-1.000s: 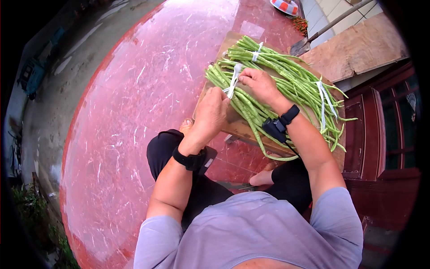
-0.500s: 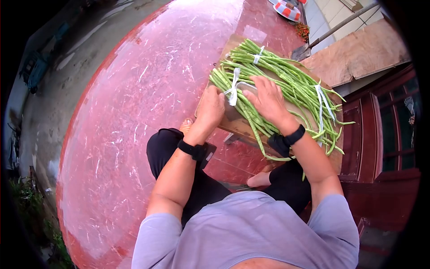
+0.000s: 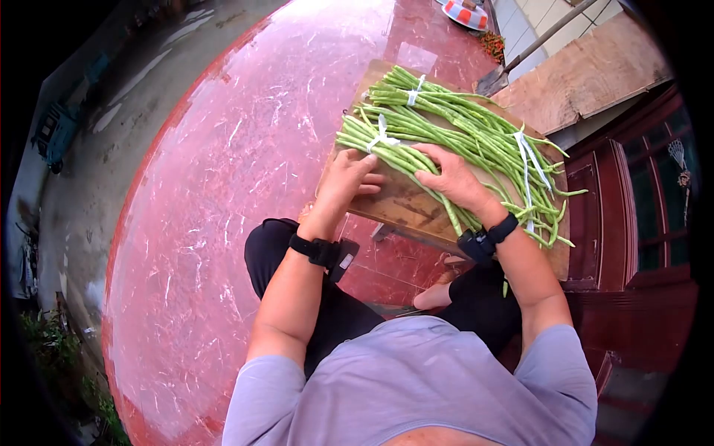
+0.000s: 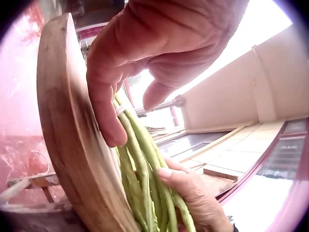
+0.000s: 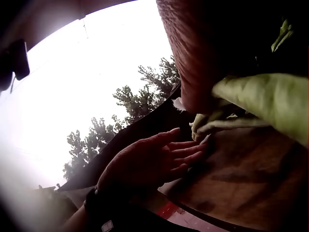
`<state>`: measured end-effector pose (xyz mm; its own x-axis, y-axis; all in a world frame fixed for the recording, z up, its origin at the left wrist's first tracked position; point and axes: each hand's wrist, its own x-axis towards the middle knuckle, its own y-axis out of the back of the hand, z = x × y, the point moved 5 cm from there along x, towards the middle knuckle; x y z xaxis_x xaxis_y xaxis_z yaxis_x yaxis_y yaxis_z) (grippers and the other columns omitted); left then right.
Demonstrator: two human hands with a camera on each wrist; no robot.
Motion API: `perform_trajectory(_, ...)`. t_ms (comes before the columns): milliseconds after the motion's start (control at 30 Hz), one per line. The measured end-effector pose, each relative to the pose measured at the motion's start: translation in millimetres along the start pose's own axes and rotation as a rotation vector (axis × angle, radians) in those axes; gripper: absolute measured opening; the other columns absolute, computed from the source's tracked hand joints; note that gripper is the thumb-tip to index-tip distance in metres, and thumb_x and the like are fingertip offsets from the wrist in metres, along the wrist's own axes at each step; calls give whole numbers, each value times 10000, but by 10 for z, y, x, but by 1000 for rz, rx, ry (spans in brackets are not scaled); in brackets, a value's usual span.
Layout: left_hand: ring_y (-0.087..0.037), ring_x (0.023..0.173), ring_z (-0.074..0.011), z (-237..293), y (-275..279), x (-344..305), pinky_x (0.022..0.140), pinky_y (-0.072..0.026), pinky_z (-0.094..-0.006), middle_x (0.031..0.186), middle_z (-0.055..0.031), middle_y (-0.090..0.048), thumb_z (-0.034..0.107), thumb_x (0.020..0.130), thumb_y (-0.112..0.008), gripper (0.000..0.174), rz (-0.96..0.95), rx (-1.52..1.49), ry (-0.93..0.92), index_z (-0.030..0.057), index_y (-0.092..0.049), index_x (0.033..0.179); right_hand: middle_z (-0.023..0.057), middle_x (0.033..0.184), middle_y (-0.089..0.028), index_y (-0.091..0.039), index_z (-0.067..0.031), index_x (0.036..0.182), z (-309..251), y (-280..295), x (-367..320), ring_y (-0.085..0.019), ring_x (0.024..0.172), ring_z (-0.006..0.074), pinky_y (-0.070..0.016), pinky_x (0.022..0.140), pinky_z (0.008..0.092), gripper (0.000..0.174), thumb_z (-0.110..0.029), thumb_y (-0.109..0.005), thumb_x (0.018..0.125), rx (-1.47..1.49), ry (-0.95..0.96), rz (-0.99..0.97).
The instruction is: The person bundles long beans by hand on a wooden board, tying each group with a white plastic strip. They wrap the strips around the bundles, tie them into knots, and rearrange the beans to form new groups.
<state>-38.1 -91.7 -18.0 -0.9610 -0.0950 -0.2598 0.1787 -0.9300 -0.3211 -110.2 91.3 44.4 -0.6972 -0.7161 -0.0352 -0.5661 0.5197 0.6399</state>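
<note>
A near bundle of long green beans (image 3: 405,157) lies on a wooden board, a white tie (image 3: 382,135) knotted round its left part. Beside the tied end, the left hand (image 3: 346,181) has its fingers extended at the board's edge; the right wrist view shows that hand (image 5: 145,162) with straight fingers, palm in sight. Across the bundle, right of the tie, lies the right hand (image 3: 454,178). Its thumb and fingers grip the beans in the left wrist view, where the hand (image 4: 193,193) is low. Part of the grip is hidden.
Further tied beans (image 3: 461,111) lie behind on the wooden board (image 3: 401,201). A shovel (image 3: 498,78) and a plywood sheet (image 3: 580,82) stand at the back right, near an orange-and-white basin (image 3: 465,15). Dark red doors (image 3: 595,223) are at the right.
The right hand was pinching the tie, then let it go and moved down onto the beans. The left hand has also left the tie, its fingers spreading. The tie's loose ends have shifted.
</note>
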Motion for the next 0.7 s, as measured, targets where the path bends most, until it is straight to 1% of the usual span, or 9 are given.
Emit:
perform_trajectory(33,-613,1063,-236,-14,-54,3,868,-531,-382,1261,-157,-553,255,955,-603,654,-99,-108,16,15,-248,1449,73,1214,-618,-509,-11,1339,38,46,-14,-580,1060,121,-462,920,281,509,-183,-648,881,151,-29,-56)
perform_trajectory(133,-412,1317,-263,107,-347,-90,1096,-334,-450,1439,-135,-387,302,880,-694,832,-176,-254,-83,77,-185,1499,58,1214,-604,-496,-1,1355,-4,161,-74,-563,1073,97,-449,950,251,495,-197,-628,920,526,-95,-194)
perform_trajectory(233,-245,1411,-276,303,-570,-123,1152,-213,-450,1508,-123,-265,338,808,-760,949,-255,-437,-357,110,-164,1510,60,1232,-596,-479,17,1369,6,265,-110,-565,1060,107,-457,938,259,503,-196,-602,930,646,-105,-205)
perform_trajectory(267,-313,1374,-286,306,-533,-108,1139,-249,-393,1468,-160,-330,287,758,-808,1000,-60,-332,-466,35,-169,1485,66,1243,-592,-458,27,1380,5,285,-122,-567,1080,105,-462,941,255,515,-191,-593,933,734,-123,-232)
perform_trajectory(367,-268,1397,-293,351,-454,-19,1153,-223,-396,1484,-177,-299,348,700,-837,1104,95,48,-694,31,-146,1501,69,1234,-601,-448,24,1385,62,338,-132,-580,1072,101,-471,933,246,514,-188,-581,936,878,-173,-263)
perform_trajectory(400,-238,1417,-309,366,-487,10,1165,-197,-397,1503,-199,-271,388,646,-860,1179,73,-43,-677,31,-143,1510,66,1205,-613,-450,22,1382,20,362,-157,-597,1036,97,-485,910,239,508,-183,-569,933,905,-166,-271)
perform_trajectory(500,-195,1442,-304,437,-534,59,1175,-170,-395,1546,-200,-209,410,656,-849,1216,-42,-139,-617,48,-87,1533,69,1172,-623,-453,20,1379,75,377,-215,-613,985,100,-496,883,233,508,-185,-564,928,985,-183,-281)
perform_trajectory(600,-158,1464,-322,444,-616,150,1195,-167,-448,1578,-166,-175,444,730,-788,1154,-200,-190,-666,126,-35,1545,75,1136,-633,-451,20,1380,137,310,-248,-619,946,104,-507,853,232,534,-213,-575,916,1037,-232,-310)
perform_trajectory(700,-163,1465,-337,386,-752,174,1200,-183,-472,1579,-168,-188,467,741,-776,1153,-359,-540,-517,175,-9,1550,78,1118,-637,-451,21,1378,71,263,-283,-622,920,109,-515,829,233,562,-246,-591,904,1049,-269,-303)
